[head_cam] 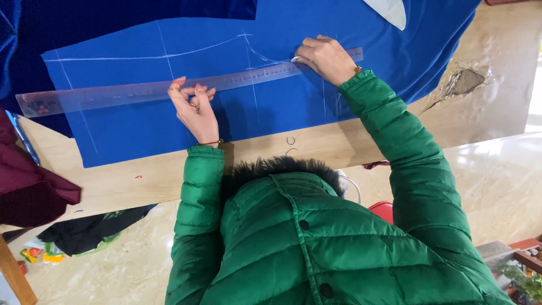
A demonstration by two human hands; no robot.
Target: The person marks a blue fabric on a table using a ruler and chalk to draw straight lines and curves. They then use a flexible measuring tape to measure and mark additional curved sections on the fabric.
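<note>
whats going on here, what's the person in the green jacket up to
A person in a green puffer jacket leans over a wooden table with blue fabric spread flat on it. The left hand presses a long clear ruler down on the cloth, while the right hand holds a small white piece of chalk at the ruler's edge near its far end. White chalk lines already cross the fabric. A dark red cloth lies at the table's left edge.

Maroon cloth (28, 186) left; black fabric (84, 231) on floor; red stool (384, 210).
</note>
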